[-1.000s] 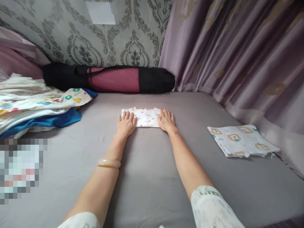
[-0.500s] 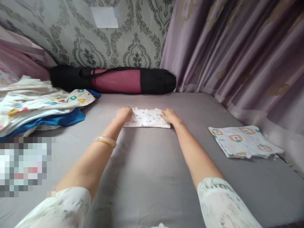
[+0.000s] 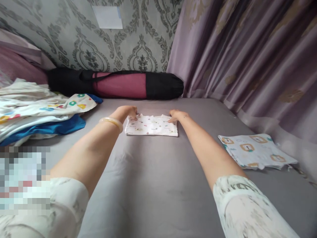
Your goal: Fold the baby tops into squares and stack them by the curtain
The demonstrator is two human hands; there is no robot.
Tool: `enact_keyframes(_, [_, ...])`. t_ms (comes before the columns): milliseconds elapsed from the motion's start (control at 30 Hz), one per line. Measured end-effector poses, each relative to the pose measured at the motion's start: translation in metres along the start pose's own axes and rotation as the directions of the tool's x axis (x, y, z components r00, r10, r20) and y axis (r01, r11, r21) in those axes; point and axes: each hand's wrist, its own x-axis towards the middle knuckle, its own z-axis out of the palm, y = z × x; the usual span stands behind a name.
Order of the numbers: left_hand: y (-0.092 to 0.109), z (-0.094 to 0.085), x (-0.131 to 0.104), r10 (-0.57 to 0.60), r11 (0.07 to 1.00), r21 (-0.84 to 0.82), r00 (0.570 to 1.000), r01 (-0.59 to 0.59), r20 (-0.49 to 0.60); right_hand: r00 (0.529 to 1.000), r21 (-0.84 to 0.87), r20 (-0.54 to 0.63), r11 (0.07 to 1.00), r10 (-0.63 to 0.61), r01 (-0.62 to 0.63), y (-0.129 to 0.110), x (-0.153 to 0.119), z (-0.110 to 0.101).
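A white folded cloth [image 3: 153, 126], printed with small scattered coloured motifs, is laid flat as a wide rectangle on the far middle of the grey sheet [image 3: 158, 178], its far edge uneven. Its far left corner is touched by the left hand [image 3: 128, 112], its far right corner by the right hand [image 3: 175, 115]. Both thumbs are set over the print, but the other fingers are largely hidden, so whether the cloth is pinched cannot be told. The motifs are too small to be identified. The clothes pile [image 3: 44, 105] is cut off at left; the near left corner is obscured by pixelation.
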Motion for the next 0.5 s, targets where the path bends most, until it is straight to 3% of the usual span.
enact_keyframes(67, [-0.002, -0.005, 0.008, -0.004, 1.0, -0.013, 0.998, 0.005, 0.067, 0.999, 0.0, 0.053, 1.0, -0.003, 0.004, 0.002, 0.006, -0.003])
enact_keyframes(233, [-0.002, -0.009, 0.014, 0.023, 0.999, 0.02, 0.995, -0.025, 0.093, 0.996, 0.026, 0.089, 1.0, -0.002, 0.0, 0.005, 0.015, -0.005])
enact_keyframes(367, [-0.001, -0.005, 0.013, 0.07, 0.997, 0.021, 0.993, -0.072, 0.093, 0.999, 0.048, 0.035, 0.999, 0.006, -0.007, 0.007, 0.012, -0.001])
enact_keyframes(500, [-0.002, 0.005, -0.001, 0.116, 0.993, -0.005, 0.993, -0.116, 0.015, 0.998, 0.161, -0.069, 0.987, -0.011, 0.022, 0.01, 0.001, 0.016])
